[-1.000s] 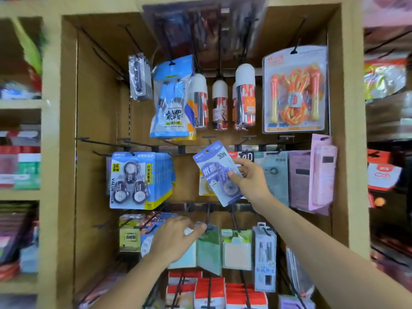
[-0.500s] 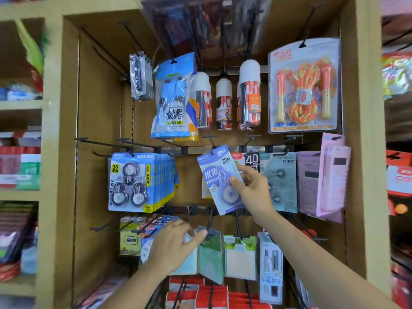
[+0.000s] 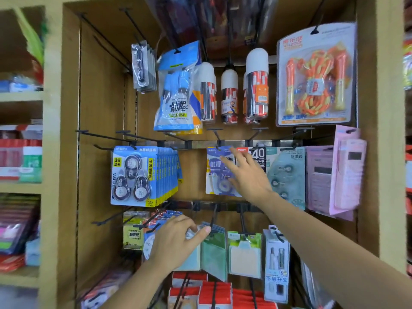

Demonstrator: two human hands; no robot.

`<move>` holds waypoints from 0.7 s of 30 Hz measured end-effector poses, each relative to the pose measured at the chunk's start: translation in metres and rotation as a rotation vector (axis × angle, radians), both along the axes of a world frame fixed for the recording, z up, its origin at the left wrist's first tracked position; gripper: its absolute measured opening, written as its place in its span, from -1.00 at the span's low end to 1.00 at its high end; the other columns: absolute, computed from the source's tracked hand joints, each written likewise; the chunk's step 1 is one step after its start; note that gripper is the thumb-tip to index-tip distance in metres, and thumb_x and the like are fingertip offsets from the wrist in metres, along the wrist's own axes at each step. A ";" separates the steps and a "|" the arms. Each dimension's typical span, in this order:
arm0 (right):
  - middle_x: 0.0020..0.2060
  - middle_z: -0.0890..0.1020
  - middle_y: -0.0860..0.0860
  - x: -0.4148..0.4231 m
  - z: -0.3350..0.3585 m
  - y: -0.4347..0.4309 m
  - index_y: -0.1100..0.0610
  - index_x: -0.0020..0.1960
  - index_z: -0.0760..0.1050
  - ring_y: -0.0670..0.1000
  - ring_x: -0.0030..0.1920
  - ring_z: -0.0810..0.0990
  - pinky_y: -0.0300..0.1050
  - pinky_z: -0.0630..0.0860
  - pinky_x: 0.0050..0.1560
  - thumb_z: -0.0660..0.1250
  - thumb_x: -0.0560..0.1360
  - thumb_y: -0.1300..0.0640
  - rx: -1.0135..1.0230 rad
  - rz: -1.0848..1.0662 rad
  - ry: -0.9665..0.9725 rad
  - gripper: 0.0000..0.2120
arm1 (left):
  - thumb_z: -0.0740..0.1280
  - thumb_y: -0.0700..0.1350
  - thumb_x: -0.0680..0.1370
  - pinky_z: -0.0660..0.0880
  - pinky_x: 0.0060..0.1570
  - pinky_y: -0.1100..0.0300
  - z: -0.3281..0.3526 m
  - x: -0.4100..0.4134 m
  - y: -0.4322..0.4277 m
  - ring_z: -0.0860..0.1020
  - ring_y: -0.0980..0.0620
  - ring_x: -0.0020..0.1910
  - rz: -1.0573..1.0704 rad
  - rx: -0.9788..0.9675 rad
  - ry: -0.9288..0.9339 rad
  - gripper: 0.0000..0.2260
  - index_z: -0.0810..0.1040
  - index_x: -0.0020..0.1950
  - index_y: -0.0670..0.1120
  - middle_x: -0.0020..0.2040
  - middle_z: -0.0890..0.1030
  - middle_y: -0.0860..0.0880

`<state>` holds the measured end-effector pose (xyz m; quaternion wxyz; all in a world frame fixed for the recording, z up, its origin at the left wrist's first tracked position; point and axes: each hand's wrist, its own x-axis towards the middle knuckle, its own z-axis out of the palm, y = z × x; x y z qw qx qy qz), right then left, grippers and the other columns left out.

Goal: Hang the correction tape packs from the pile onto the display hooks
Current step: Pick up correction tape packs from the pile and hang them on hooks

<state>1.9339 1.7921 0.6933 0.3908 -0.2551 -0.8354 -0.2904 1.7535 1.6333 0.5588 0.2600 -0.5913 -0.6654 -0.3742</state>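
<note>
A blue correction tape pack [image 3: 214, 175] hangs upright from a black display hook [image 3: 217, 137] on the middle rail. My right hand [image 3: 249, 177] lies against the pack's front with straight, spread fingers. Lower down, my left hand [image 3: 176, 239] has its fingers curled round a small pile of blue correction tape packs [image 3: 149, 241], with the thumb stretched out to the right. Most of that pile is hidden behind the hand.
Blue three-piece value packs [image 3: 131, 175] fill the hook on the left. A teal pack [image 3: 287, 175] and pink calculators [image 3: 347, 175] hang on the right. Jump ropes [image 3: 314, 79] hang above, sticky notes [image 3: 245, 253] below. Bare hooks [image 3: 100, 136] jut out at the left.
The blue pack went from tilted in my right hand's pinch to hanging straight on the hook. My right fingers have straightened and let go. The left hand has stayed in place.
</note>
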 end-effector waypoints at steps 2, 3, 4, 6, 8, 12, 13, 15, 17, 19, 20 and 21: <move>0.60 0.09 0.05 -0.003 0.003 0.004 -0.08 0.59 0.08 0.22 0.56 0.07 0.19 0.13 0.49 0.25 0.60 -0.12 0.070 -0.076 -0.190 -0.37 | -0.11 0.60 0.43 0.40 -0.17 0.23 -0.001 0.000 0.001 0.48 0.20 -0.11 0.004 0.013 0.002 -0.28 0.61 -0.19 0.09 -0.17 0.55 0.21; 0.61 0.04 0.03 -0.006 0.004 0.006 -0.11 0.60 0.02 0.22 0.58 -0.01 0.22 0.00 0.52 0.16 0.61 -0.21 0.063 -0.094 -0.244 -0.36 | -0.12 0.60 0.43 0.40 -0.16 0.23 -0.002 0.000 0.001 0.48 0.19 -0.11 0.008 0.017 0.006 -0.27 0.61 -0.20 0.09 -0.17 0.55 0.21; 0.62 -0.02 0.02 -0.009 0.005 0.009 -0.13 0.61 -0.04 0.21 0.59 -0.08 0.25 -0.09 0.52 0.09 0.60 -0.28 0.048 -0.120 -0.280 -0.35 | -0.12 0.60 0.44 0.39 -0.18 0.24 -0.002 0.000 0.002 0.48 0.19 -0.12 0.013 0.019 0.010 -0.28 0.60 -0.20 0.09 -0.18 0.55 0.20; 0.61 -0.18 0.00 -0.015 0.005 0.016 -0.16 0.60 -0.13 0.23 0.59 -0.17 0.29 -0.18 0.51 0.01 0.58 -0.35 0.031 -0.208 -0.334 -0.32 | -0.11 0.59 0.44 0.33 -0.23 0.29 -0.002 0.001 0.001 0.47 0.20 -0.14 0.018 0.032 0.015 -0.29 0.59 -0.21 0.09 -0.20 0.54 0.20; 0.59 -0.29 0.01 -0.019 0.003 0.019 -0.18 0.60 -0.15 0.27 0.58 -0.18 0.32 -0.16 0.50 0.01 0.57 -0.38 0.034 -0.271 -0.360 -0.30 | -0.09 0.57 0.45 0.27 -0.27 0.31 -0.001 0.002 0.000 0.47 0.20 -0.16 0.020 0.045 0.025 -0.31 0.58 -0.23 0.09 -0.23 0.52 0.20; 0.60 0.01 0.11 -0.026 -0.001 0.013 -0.14 0.59 0.00 0.31 0.54 0.05 0.31 0.04 0.44 0.12 0.57 -0.27 0.049 -0.184 -0.229 -0.34 | -0.06 0.55 0.47 0.28 -0.29 0.25 -0.002 0.003 0.000 0.47 0.18 -0.18 0.015 0.053 0.020 -0.35 0.57 -0.23 0.09 -0.24 0.51 0.19; 0.58 0.09 0.14 -0.029 -0.001 0.009 -0.14 0.58 0.03 0.31 0.52 0.10 0.30 0.08 0.42 0.14 0.56 -0.25 0.046 -0.160 -0.185 -0.35 | -0.05 0.55 0.47 0.29 -0.28 0.24 -0.002 0.003 0.000 0.47 0.17 -0.18 0.012 0.056 0.014 -0.35 0.58 -0.23 0.09 -0.24 0.51 0.19; 0.58 0.06 0.17 -0.034 0.001 0.003 -0.16 0.59 -0.01 0.32 0.52 0.07 0.31 0.09 0.42 0.12 0.55 -0.30 -0.020 -0.144 -0.119 -0.32 | -0.03 0.54 0.47 0.31 -0.27 0.21 -0.003 0.003 0.001 0.48 0.17 -0.17 0.010 0.055 0.005 -0.36 0.59 -0.22 0.08 -0.23 0.51 0.18; 0.60 -0.06 0.14 -0.039 0.005 0.003 -0.17 0.60 -0.07 0.32 0.55 -0.01 0.32 0.03 0.46 0.07 0.55 -0.35 -0.098 -0.165 -0.094 -0.29 | 0.00 0.52 0.48 0.33 -0.26 0.21 -0.003 0.003 0.000 0.48 0.17 -0.16 0.013 0.039 0.008 -0.38 0.60 -0.21 0.07 -0.21 0.51 0.18; 0.61 -0.15 0.07 -0.043 0.009 0.007 -0.17 0.60 -0.08 0.30 0.57 -0.10 0.34 -0.04 0.47 0.01 0.55 -0.39 -0.145 -0.207 -0.113 -0.29 | 0.00 0.51 0.48 0.34 -0.25 0.22 -0.002 0.003 -0.001 0.49 0.18 -0.15 0.016 0.022 0.014 -0.38 0.61 -0.19 0.07 -0.20 0.51 0.16; 0.61 -0.17 0.05 -0.044 0.011 0.010 -0.17 0.60 -0.07 0.29 0.57 -0.13 0.35 -0.09 0.48 -0.02 0.54 -0.41 -0.169 -0.225 -0.132 -0.30 | -0.01 0.52 0.48 0.34 -0.25 0.23 -0.001 0.003 -0.001 0.49 0.18 -0.14 0.017 0.016 0.016 -0.37 0.61 -0.18 0.07 -0.19 0.52 0.16; 0.61 -0.19 0.03 -0.045 0.014 0.013 -0.18 0.60 -0.08 0.28 0.58 -0.15 0.36 -0.13 0.48 -0.05 0.54 -0.42 -0.187 -0.242 -0.152 -0.30 | -0.02 0.52 0.48 0.32 -0.25 0.24 -0.001 0.002 -0.001 0.48 0.19 -0.14 0.018 0.015 0.018 -0.36 0.61 -0.17 0.07 -0.19 0.51 0.16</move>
